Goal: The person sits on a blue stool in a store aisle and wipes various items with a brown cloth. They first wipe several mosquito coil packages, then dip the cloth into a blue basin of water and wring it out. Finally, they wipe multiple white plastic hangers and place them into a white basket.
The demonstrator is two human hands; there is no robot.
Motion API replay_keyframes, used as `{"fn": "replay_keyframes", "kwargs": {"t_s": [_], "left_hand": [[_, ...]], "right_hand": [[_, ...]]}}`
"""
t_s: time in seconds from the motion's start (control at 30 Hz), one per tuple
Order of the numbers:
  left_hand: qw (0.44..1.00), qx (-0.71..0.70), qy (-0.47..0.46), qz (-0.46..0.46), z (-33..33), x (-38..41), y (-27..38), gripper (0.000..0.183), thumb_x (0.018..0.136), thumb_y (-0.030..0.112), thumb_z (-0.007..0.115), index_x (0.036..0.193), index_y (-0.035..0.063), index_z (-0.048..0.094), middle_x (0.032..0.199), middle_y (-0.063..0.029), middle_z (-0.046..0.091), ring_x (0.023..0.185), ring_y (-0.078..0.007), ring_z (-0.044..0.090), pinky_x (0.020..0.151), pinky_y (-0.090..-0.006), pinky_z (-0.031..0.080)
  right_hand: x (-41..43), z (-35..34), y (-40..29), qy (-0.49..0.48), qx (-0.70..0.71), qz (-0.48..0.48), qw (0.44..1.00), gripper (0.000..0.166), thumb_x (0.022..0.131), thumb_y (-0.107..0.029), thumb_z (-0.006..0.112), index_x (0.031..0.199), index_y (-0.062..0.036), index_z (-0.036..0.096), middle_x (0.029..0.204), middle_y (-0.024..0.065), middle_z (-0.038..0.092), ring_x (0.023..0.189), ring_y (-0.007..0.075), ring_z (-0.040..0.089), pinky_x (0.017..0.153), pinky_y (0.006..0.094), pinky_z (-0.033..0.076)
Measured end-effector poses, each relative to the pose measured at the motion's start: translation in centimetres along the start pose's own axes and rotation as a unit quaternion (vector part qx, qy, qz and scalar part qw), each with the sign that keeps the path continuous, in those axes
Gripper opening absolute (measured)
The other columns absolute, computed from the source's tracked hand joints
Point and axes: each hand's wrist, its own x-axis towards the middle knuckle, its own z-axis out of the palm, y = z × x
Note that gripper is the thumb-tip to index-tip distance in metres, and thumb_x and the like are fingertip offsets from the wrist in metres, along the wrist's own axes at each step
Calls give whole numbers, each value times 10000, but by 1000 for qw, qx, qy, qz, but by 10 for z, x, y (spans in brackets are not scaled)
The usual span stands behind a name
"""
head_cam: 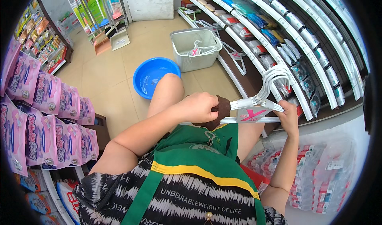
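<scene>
A bundle of white clothes hangers (pixel 234 105) is held level above my lap, its hooks (pixel 276 73) gathered together and pointing away from me. Bound to it is a printed card tag (pixel 253 115). My right hand (pixel 288 115) grips the bundle's right end. With my left hand (pixel 198 106) I clasp a brown cloth (pixel 222 110) wrapped around the bundle's left part; that end is partly hidden. Beneath the hangers lies my green apron (pixel 206 153) with yellow trim.
Ahead on the tiled floor stand a blue basin (pixel 144 77) and a light grey plastic basket (pixel 194 62) with more hangers inside. Other hangers (pixel 235 56) lie on the bottom shelf at right. Pink pouches (pixel 47 95) stack at left, wrapped bottles (pixel 307 171) at right. Dustpans (pixel 120 40) stand farther off.
</scene>
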Motion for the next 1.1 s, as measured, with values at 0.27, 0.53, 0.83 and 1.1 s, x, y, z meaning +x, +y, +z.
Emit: {"fn": "replay_keyframes", "kwargs": {"t_s": [0.27, 0.53, 0.83, 1.1], "left_hand": [[1000, -21, -2, 4, 3, -1, -3, 250, 691, 231, 557, 728, -15, 581, 723, -190, 595, 674, -356, 576, 615, -426, 470], [999, -23, -18, -25, 8, -11, 8, 258, 695, 244, 554, 743, -7, 588, 715, -190, 597, 665, -353, 581, 620, -428, 476], [999, -29, -6, -40, 14, -19, 12, 239, 676, 210, 566, 716, -26, 559, 705, -207, 578, 660, -373, 563, 601, -437, 462], [994, 89, 22, -52, -3, -12, 15, 239, 706, 236, 554, 721, -2, 572, 701, -192, 592, 676, -353, 586, 622, -436, 476]], "right_hand": [[3, 2, 2, -10, -22, 6, 1000, 152, 675, -63, 644, 628, 6, 517, 523, 112, 484, 472, 174, 456, 464, 288, 348], [0, 5, 7, -28, -15, 2, 1000, 131, 660, -45, 629, 625, 6, 513, 519, 110, 477, 465, 166, 450, 464, 285, 353], [-1, 10, 7, -35, 1, -6, 999, 144, 675, -53, 611, 622, 13, 494, 516, 118, 465, 460, 178, 454, 459, 289, 351], [6, 11, -3, -20, -32, -7, 999, 177, 700, -125, 623, 637, -1, 515, 556, 148, 504, 509, 270, 518, 479, 328, 373]]}}
